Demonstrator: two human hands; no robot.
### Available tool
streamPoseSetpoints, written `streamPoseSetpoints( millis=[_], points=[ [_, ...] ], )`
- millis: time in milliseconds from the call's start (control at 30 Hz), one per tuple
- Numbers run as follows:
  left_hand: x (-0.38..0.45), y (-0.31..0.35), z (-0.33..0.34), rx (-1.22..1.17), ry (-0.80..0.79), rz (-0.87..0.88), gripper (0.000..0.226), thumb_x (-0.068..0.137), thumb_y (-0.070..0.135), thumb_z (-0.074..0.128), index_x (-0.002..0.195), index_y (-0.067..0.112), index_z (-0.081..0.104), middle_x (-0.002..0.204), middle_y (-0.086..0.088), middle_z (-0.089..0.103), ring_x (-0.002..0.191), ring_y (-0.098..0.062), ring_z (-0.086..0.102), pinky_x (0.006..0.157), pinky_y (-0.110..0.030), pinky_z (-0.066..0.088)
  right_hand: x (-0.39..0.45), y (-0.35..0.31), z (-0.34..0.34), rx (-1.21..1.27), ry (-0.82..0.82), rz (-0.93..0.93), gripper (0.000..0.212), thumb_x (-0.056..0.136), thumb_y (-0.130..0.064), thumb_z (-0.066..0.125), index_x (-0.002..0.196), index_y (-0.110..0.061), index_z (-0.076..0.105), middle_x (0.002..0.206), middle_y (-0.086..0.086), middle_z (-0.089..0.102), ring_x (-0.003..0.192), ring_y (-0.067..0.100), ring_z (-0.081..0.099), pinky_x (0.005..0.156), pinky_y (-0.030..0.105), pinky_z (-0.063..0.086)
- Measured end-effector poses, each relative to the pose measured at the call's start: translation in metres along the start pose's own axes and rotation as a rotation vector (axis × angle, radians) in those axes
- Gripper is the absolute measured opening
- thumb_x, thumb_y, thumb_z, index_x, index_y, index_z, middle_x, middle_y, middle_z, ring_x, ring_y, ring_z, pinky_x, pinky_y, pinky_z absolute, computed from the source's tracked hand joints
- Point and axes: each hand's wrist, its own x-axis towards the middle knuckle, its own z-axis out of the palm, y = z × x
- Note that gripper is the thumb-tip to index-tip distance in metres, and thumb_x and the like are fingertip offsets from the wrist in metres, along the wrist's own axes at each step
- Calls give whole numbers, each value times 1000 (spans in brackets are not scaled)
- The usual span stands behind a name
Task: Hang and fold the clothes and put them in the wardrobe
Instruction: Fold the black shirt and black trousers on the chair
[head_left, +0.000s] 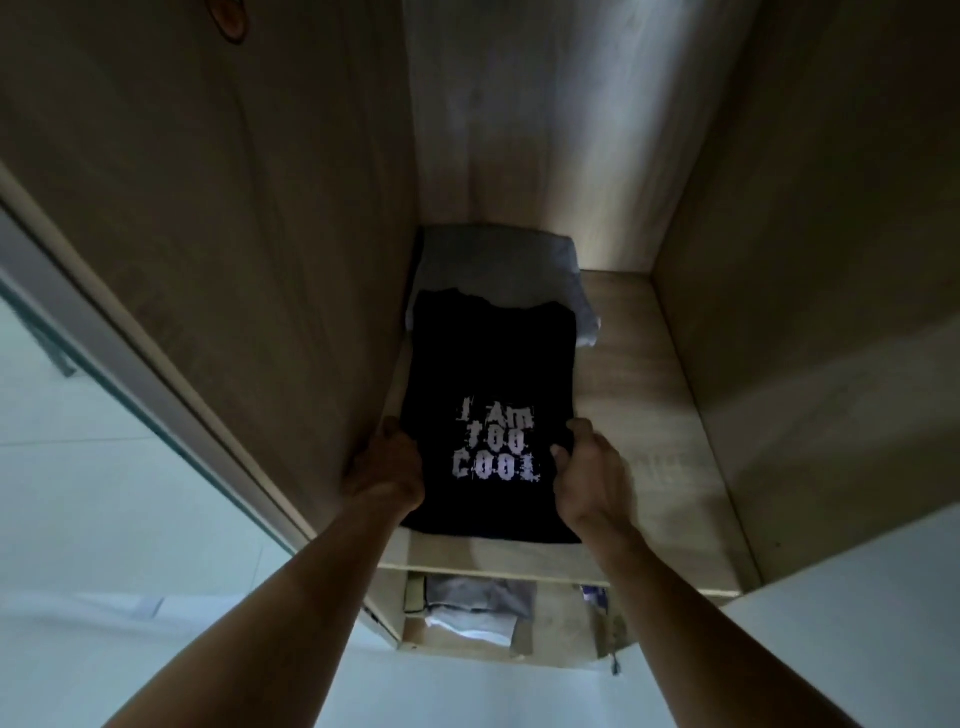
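A folded black T-shirt (491, 364) with pale lettering lies on the wooden wardrobe shelf (649, 415), its far end overlapping a folded grey garment (498, 262) at the back. My left hand (387, 470) grips the shirt's left edge, fingers tucked under it beside the wardrobe's left wall. On the right edge my right hand (589, 475) pinches the shirt, thumb on top of the fabric.
Wooden side walls (208, 234) and a back panel close in the compartment. The shelf's right half is bare wood. Below the shelf's front edge, a lower compartment holds folded grey and white clothes (475, 605). A pale floor lies at lower left.
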Motion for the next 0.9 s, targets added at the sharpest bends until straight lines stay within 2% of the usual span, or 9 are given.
streamPoseSetpoints(
  millis=[133, 267, 367, 433, 533, 633, 733, 900],
  points=[
    [-11, -10, 3, 57, -18, 43, 40, 98, 17, 41, 137, 11, 40, 133, -11, 56, 122, -34, 57, 94, -43, 49, -21, -3, -1, -78, -1, -31, 38, 104, -24, 46, 140, -16, 43, 130, 16, 56, 112, 39, 59, 86, 43, 49],
    [-18, -17, 7, 142, -28, 128, 45, 97, 11, 46, 140, 2, 38, 134, -15, 56, 122, -33, 57, 96, -41, 49, -36, -7, -1, -143, -31, -16, 38, 102, -24, 47, 138, -14, 43, 131, 15, 53, 113, 38, 59, 85, 42, 48],
    [-21, -9, 7, 140, 49, 163, 57, 97, 17, 46, 148, 0, 27, 145, -21, 41, 129, -39, 46, 103, -45, 43, -30, -14, -2, -210, -13, -10, 43, 98, -23, 56, 138, -14, 42, 133, 13, 47, 120, 32, 50, 88, 40, 47],
    [-15, 1, 4, 130, 162, 258, 67, 95, 25, 48, 152, 9, 17, 153, -18, 26, 136, -38, 33, 108, -46, 37, -14, -20, 3, -233, 22, -75, 47, 95, -24, 58, 139, -16, 42, 138, 11, 42, 123, 30, 43, 92, 41, 45],
    [4, 19, -7, 59, 172, 388, 77, 95, 28, 56, 156, 19, 9, 161, -10, 10, 147, -34, 16, 116, -46, 28, 18, -32, 12, -216, 50, -161, 53, 97, -25, 53, 146, -17, 36, 151, 10, 32, 134, 30, 35, 102, 45, 39],
    [39, 28, 3, 67, 146, 470, 63, 104, 36, 33, 158, 21, 4, 166, -8, -1, 152, -30, 0, 122, -51, 17, 46, -33, 31, -200, -5, -216, 62, 101, -32, 43, 157, -22, 19, 165, 6, 13, 151, 28, 12, 116, 51, 25],
    [62, 22, 21, 96, 68, 422, 61, 104, 48, 12, 158, 24, -4, 167, -4, -5, 153, -25, -5, 122, -54, 5, 65, -22, 45, -280, -102, -181, 61, 104, -50, 19, 159, -31, 4, 168, 0, -3, 154, 21, -5, 120, 56, 8],
    [69, 22, 28, 125, 26, 365, 64, 102, 53, 5, 156, 26, -14, 165, 0, -15, 152, -20, -13, 123, -49, -3, 78, -15, 51, -368, -152, -149, 66, 99, -60, 10, 158, -35, -4, 167, -4, -12, 153, 19, -15, 119, 57, -6]
  ],
)
